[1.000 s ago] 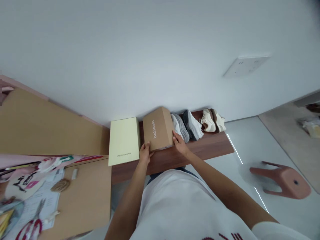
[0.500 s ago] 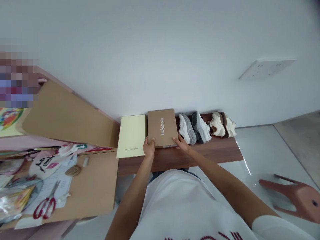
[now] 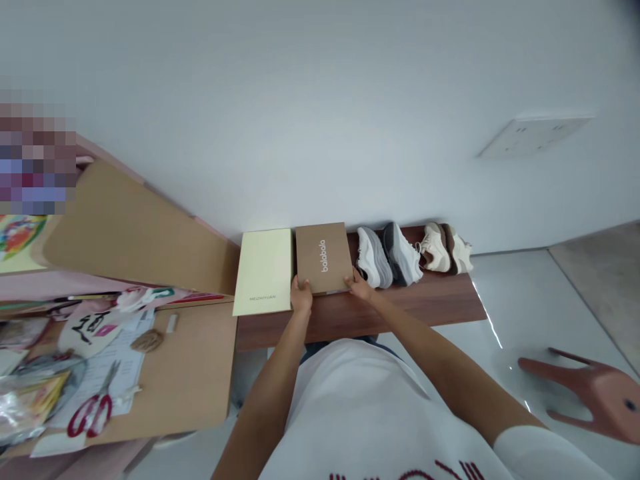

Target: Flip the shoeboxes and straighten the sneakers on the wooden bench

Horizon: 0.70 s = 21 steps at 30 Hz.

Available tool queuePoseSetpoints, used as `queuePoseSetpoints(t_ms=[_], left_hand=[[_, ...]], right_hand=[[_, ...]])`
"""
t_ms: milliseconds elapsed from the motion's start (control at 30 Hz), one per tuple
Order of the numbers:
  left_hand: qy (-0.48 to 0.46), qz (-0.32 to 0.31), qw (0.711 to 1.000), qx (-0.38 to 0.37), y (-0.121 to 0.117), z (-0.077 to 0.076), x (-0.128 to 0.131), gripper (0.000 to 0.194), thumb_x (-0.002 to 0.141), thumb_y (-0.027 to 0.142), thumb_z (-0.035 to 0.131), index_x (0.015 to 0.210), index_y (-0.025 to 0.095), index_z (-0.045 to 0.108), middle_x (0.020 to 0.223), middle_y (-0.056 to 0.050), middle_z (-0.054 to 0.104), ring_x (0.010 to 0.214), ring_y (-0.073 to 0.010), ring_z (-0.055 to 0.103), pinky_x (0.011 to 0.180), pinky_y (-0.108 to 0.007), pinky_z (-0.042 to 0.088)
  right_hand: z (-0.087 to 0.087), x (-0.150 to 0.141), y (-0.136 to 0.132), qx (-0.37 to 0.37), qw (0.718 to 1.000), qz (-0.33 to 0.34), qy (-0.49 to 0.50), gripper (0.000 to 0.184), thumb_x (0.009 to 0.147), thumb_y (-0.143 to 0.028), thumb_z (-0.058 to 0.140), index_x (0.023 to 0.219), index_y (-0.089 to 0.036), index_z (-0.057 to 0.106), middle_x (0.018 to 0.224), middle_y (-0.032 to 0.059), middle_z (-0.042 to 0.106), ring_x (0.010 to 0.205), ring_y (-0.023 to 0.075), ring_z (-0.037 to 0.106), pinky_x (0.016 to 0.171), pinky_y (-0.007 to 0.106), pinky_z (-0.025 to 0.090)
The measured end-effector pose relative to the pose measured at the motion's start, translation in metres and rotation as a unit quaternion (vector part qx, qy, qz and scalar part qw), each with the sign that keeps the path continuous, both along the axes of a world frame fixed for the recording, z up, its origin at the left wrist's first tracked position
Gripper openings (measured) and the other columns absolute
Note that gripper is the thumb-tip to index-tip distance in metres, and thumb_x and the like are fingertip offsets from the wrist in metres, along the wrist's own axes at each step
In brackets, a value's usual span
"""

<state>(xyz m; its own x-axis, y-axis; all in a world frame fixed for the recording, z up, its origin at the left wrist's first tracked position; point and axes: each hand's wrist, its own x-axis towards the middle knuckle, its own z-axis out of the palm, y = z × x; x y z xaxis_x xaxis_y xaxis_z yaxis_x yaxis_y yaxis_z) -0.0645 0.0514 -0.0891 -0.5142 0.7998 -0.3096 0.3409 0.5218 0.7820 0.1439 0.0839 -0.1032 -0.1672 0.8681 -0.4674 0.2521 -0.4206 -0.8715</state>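
A brown shoebox (image 3: 323, 257) lettered "balabala" lies flat on the dark wooden bench (image 3: 360, 315), its back near the wall. My left hand (image 3: 301, 295) grips its front left corner, thumb on top. At the front right corner my right hand (image 3: 359, 287) grips too, with the fingers partly hidden by the box side. Left of it, close beside, sits a pale yellow box (image 3: 265, 270). A pair of white-grey sneakers (image 3: 374, 259) stands just right of the brown box, and a cream-and-brown pair of shoes (image 3: 437, 249) is farther right.
At left, a tan desk (image 3: 195, 360) carries red-handled scissors (image 3: 91, 413), papers, a brown coil (image 3: 147, 341) and plastic packages. A tan panel (image 3: 135, 233) rises behind it. A pink stool (image 3: 590, 393) lies on its side on the floor at right. A socket plate (image 3: 537, 135) is on the wall.
The brown box has gone from tilted to flat on the bench, squared up beside the yellow box. Both hands stay at its front corners. The view has shifted left.
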Motion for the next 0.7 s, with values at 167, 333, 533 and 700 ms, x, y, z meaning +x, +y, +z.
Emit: queuePoseSetpoints(t_ms=[167,333,533,700], left_hand=[[-0.023,0.023,0.999,-0.007,0.000,0.008,0.003,0.051,0.096,0.029,0.052,0.146,0.017,0.049,0.143,-0.013,0.059,0.134,-0.0220,0.055,0.114,-0.035,0.042],[0.056,-0.006,0.998,-0.016,-0.005,0.028,0.007,0.062,0.093,0.030,0.056,0.149,0.009,0.042,0.153,-0.020,0.048,0.145,-0.0280,0.042,0.122,-0.041,0.031],[0.088,-0.098,0.988,0.086,-0.013,0.055,0.031,0.061,0.094,0.030,0.057,0.150,0.014,0.040,0.155,-0.017,0.045,0.147,-0.0271,0.039,0.124,-0.043,0.027],[-0.038,-0.171,0.980,0.095,-0.010,0.055,0.093,0.052,0.096,0.030,0.055,0.146,0.022,0.047,0.149,-0.013,0.051,0.138,-0.0233,0.050,0.115,-0.040,0.041]], right_hand=[[-0.006,-0.002,0.000,0.025,0.999,0.009,-0.026,0.073,0.093,-0.047,0.055,0.158,-0.027,0.029,0.150,0.0098,0.053,0.136,0.0274,0.051,0.116,0.055,0.037],[0.000,0.007,0.000,0.076,0.993,-0.007,-0.088,0.068,0.092,-0.047,0.059,0.151,-0.017,0.044,0.151,0.0147,0.051,0.144,0.0285,0.043,0.122,0.048,0.029],[0.022,0.079,-0.001,0.087,0.990,-0.044,-0.107,0.046,0.093,-0.046,0.057,0.131,-0.022,0.065,0.131,0.0105,0.069,0.123,0.0269,0.063,0.112,0.047,0.044],[0.041,0.164,0.004,0.103,0.974,-0.119,-0.163,0.036,0.092,-0.038,0.055,0.119,-0.019,0.071,0.120,0.0106,0.074,0.118,0.0268,0.066,0.109,0.046,0.047]])
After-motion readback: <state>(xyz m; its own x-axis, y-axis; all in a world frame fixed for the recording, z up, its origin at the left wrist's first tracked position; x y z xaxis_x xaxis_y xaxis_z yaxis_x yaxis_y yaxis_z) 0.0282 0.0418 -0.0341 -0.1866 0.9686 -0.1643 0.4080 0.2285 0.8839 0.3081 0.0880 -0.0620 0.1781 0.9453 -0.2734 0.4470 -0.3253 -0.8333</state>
